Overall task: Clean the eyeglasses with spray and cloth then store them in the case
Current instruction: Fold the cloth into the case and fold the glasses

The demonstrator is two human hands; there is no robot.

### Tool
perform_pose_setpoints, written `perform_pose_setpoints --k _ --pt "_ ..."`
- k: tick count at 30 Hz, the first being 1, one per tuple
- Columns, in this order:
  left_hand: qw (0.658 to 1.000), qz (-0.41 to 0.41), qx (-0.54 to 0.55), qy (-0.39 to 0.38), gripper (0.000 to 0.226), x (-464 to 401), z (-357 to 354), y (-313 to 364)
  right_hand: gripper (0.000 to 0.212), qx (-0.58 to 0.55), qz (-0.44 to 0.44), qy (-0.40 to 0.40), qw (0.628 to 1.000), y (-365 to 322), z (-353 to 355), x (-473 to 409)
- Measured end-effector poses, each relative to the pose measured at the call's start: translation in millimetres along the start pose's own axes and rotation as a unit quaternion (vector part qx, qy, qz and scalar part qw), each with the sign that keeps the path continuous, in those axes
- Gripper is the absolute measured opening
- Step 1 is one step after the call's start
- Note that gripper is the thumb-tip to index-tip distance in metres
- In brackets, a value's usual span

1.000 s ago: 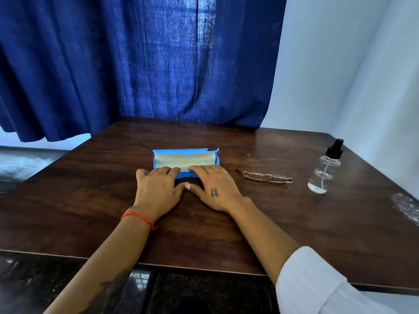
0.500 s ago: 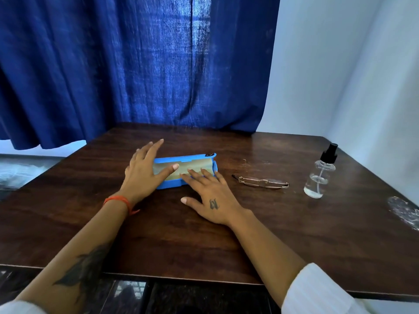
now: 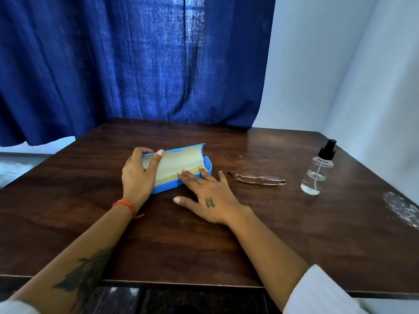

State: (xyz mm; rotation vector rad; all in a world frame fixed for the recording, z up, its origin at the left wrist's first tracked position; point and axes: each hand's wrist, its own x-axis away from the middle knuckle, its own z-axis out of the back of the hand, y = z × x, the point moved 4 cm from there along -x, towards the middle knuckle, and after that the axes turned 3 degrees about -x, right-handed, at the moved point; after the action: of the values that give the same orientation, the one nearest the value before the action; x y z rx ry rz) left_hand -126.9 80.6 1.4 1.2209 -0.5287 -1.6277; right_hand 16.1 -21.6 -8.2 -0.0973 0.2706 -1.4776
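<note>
A blue eyeglass case with a pale yellow-green lining lies open in the middle of the dark wooden table. My left hand grips the raised lid at its left end, thumb on the inside. Fingers spread, my right hand lies flat, its fingertips resting on the case's front rim. Folded gold-rimmed eyeglasses lie on the table just right of the case. A clear spray bottle with a black pump stands upright further right. A cloth cannot be made out apart from the lining.
A dark blue curtain hangs behind the table's far edge, and a white wall closes off the right side. A clear crinkled plastic piece lies at the table's right edge.
My left hand moved from lying across the case to gripping the lid's left end, and the lid now stands wider open. My right hand stayed at the case's front edge.
</note>
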Motion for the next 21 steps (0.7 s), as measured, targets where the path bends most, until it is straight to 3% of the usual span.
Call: perform_pose_setpoints --k 4,6,9,12,16,21 --pt "0.996 -0.066 -0.055 0.002 0.030 5.0 -0.9 6.7 0.066 -0.022 -0.008 -0.013 1.000 -1.0 2.8 4.3" --pt "0.992 -0.096 -0.079 -0.007 0.028 7.4 -1.9 10.5 0.064 -0.038 -0.002 0.019 0.999 0.3 10.9 10.9" --pt "0.990 -0.112 -0.091 -0.012 0.025 9.4 -1.5 13.4 0.057 -0.064 -0.007 0.156 0.986 11.7 33.0 30.9" --pt "0.988 -0.124 -0.092 -0.012 0.023 10.0 -1.4 14.6 0.033 -0.019 -0.101 0.281 0.954 41.0 54.0 61.3" --pt "0.987 -0.130 -0.094 -0.021 0.023 10.3 -2.0 16.2 0.021 0.101 -0.213 0.225 0.945 83.0 63.3 87.6" --pt "0.986 -0.136 -0.097 -0.023 0.022 10.9 -2.0 16.9 0.023 0.148 -0.201 0.189 0.950 96.2 57.2 87.0"
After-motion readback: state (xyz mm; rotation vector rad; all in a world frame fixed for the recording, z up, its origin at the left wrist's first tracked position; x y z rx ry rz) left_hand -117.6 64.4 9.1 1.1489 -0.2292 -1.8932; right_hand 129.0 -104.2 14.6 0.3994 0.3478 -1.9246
